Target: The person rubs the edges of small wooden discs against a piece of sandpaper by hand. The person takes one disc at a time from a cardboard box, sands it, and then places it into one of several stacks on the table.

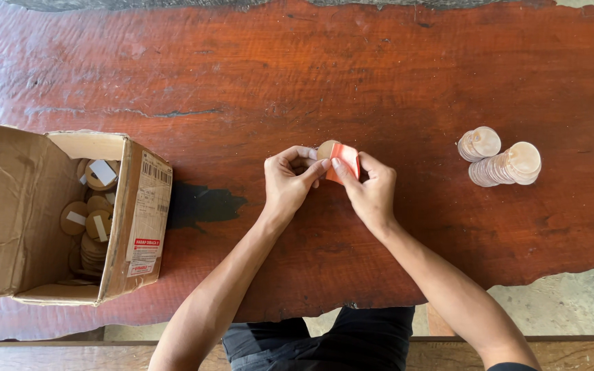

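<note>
Over the middle of a reddish-brown wooden table (324, 75), my left hand (289, 180) pinches a small round wooden disc (325, 148) between thumb and fingers. My right hand (371, 190) presses a folded orange piece of sandpaper (346, 158) against that disc. Both hands meet at the disc, slightly above the tabletop. Most of the disc is hidden by fingers and the orange sheet.
An open cardboard box (8, 213) at the left holds several round wooden discs (94, 223), some with white strips. Two stacks of pale discs (502, 161) lie at the right. A wooden bench (572, 350) runs along the near edge.
</note>
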